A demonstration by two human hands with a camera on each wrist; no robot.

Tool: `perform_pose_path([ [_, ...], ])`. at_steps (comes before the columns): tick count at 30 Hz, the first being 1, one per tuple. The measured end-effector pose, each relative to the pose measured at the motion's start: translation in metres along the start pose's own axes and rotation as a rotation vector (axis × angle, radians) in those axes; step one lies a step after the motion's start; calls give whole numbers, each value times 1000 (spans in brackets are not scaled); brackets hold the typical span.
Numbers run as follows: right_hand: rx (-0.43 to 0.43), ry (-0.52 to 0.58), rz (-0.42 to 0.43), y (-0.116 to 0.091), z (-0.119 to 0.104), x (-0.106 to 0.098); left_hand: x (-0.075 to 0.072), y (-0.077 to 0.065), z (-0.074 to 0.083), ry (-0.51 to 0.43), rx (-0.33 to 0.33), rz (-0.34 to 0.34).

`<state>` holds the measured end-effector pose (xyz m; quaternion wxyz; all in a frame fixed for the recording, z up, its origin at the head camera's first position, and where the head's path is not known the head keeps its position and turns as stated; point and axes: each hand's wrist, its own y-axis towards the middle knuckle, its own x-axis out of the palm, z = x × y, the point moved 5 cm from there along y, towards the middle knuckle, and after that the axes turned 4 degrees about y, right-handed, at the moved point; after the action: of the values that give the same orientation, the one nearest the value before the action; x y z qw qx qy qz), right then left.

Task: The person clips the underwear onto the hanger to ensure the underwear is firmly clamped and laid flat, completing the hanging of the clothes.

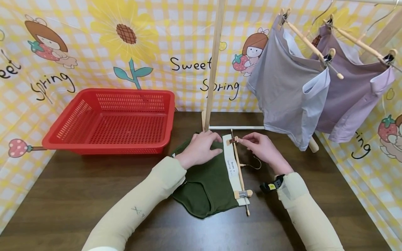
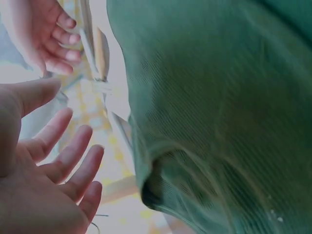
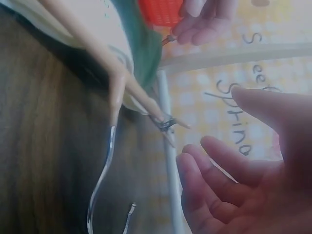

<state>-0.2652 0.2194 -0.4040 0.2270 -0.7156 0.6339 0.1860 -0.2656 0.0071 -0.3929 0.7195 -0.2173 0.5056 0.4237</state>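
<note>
Dark green briefs (image 1: 216, 186) with a white lettered waistband (image 1: 230, 165) lie on the table. Along the waistband runs a wooden clip hanger (image 1: 239, 170), its metal hook pointing right. The far clip (image 1: 233, 140) and near clip (image 1: 243, 194) both sit over the waistband. My left hand (image 1: 202, 148) is above the briefs' far side, fingers loosely bent and holding nothing. Beside the far clip is my right hand (image 1: 262, 148); in the right wrist view its thumb and fingers (image 3: 197, 163) are spread apart, off the clip (image 3: 167, 124).
A red plastic basket (image 1: 108, 150) stands at the back left. On the right, grey briefs (image 1: 282, 80) and mauve briefs (image 1: 348, 87) hang by clip hangers from a rack. The rack's wooden post (image 1: 215, 66) rises behind the left hand.
</note>
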Motion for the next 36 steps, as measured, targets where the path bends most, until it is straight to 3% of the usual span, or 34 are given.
perform_pose_path([
  [6, -37, -18, -45, -20, -4, -4, 3, -18, 22, 45, 97, -34],
  [13, -52, -121, -153, -45, 1, -2, 16, -45, 43, 43, 220, -92],
  [21, -8, -247, -315, -74, 23, 8, 36, -74, 56, -2, 259, -239],
  [30, -65, -188, -481, -96, 28, 29, 54, -87, 77, 16, 378, -278],
  [36, -134, -201, -501, -99, 25, 26, 60, -88, 88, 49, 380, -300],
])
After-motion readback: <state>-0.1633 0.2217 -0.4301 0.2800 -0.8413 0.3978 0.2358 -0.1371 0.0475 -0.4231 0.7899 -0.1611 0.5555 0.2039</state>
